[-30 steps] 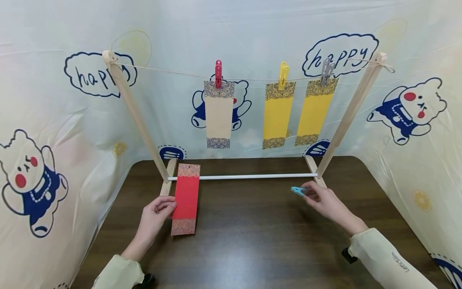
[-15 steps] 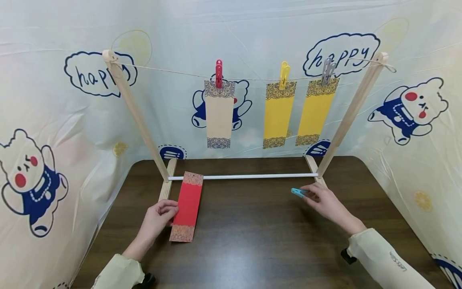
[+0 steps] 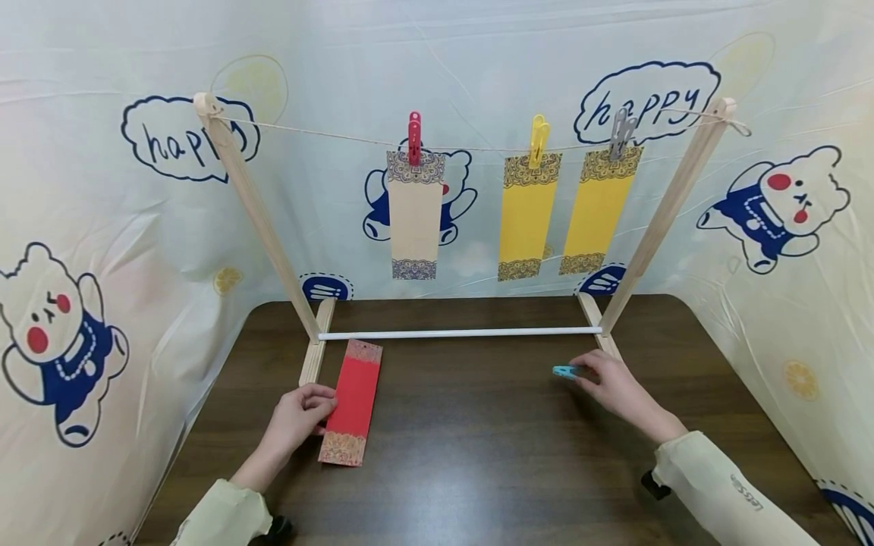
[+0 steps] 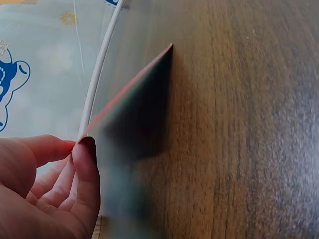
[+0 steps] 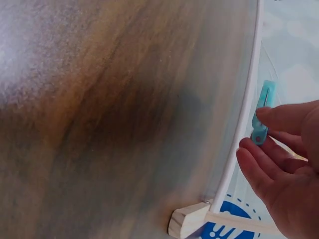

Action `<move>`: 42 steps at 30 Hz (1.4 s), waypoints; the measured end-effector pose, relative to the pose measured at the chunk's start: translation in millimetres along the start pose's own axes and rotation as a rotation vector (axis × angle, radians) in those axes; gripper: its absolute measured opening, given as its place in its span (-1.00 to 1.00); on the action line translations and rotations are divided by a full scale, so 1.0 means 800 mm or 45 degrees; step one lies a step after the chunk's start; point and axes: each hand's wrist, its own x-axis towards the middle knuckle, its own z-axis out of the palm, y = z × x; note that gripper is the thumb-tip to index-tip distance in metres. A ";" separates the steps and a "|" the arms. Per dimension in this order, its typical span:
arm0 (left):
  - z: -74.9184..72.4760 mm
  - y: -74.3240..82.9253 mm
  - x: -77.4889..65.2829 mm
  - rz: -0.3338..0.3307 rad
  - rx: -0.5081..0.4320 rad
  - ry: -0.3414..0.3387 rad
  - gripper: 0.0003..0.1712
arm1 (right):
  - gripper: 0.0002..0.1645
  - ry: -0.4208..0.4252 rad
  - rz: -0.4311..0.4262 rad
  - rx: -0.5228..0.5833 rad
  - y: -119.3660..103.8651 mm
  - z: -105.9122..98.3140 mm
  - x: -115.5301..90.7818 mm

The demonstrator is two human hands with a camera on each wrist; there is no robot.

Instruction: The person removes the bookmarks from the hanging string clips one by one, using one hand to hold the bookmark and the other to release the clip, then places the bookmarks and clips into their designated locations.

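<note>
My left hand (image 3: 295, 418) pinches the left edge of a red bookmark-like card (image 3: 353, 398) with patterned bands at both ends. In the left wrist view the card (image 4: 144, 109) shows its dark back, tilted above the table. Over on the right, my right hand (image 3: 611, 387) holds a light-blue clothespin (image 3: 564, 371) between thumb and fingers. The right wrist view shows that clothespin (image 5: 263, 112) from the side. On the string hang a cream card (image 3: 415, 220) under a red clothespin (image 3: 414, 138), a yellow card (image 3: 529, 224) under a yellow clothespin (image 3: 539, 140), and another yellow card (image 3: 597, 216) under a grey clothespin (image 3: 621, 135).
A string (image 3: 314, 133) runs between the left wooden post (image 3: 256, 216) and right wooden post (image 3: 669, 208). A white rod (image 3: 457, 334) joins them low down, in front of the table's back edge. The dark wooden table (image 3: 464, 455) lies beneath; a printed curtain (image 3: 492, 45) surrounds it.
The red card has come down and nearer to me, tilting a little, and its top now sits below the white rod. The right hand has shifted only slightly, with the clothespin turning a bit.
</note>
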 end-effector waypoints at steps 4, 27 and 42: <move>0.000 -0.002 0.001 0.002 0.033 -0.001 -0.72 | -0.65 0.009 -0.006 0.017 0.002 0.003 -0.001; 0.004 -0.002 -0.002 0.044 0.386 -0.002 -0.82 | -0.81 -0.025 0.032 -0.035 0.004 0.012 -0.001; 0.001 0.002 -0.004 0.062 0.491 0.007 -0.88 | -0.80 -0.061 0.055 -0.054 0.010 0.012 -0.004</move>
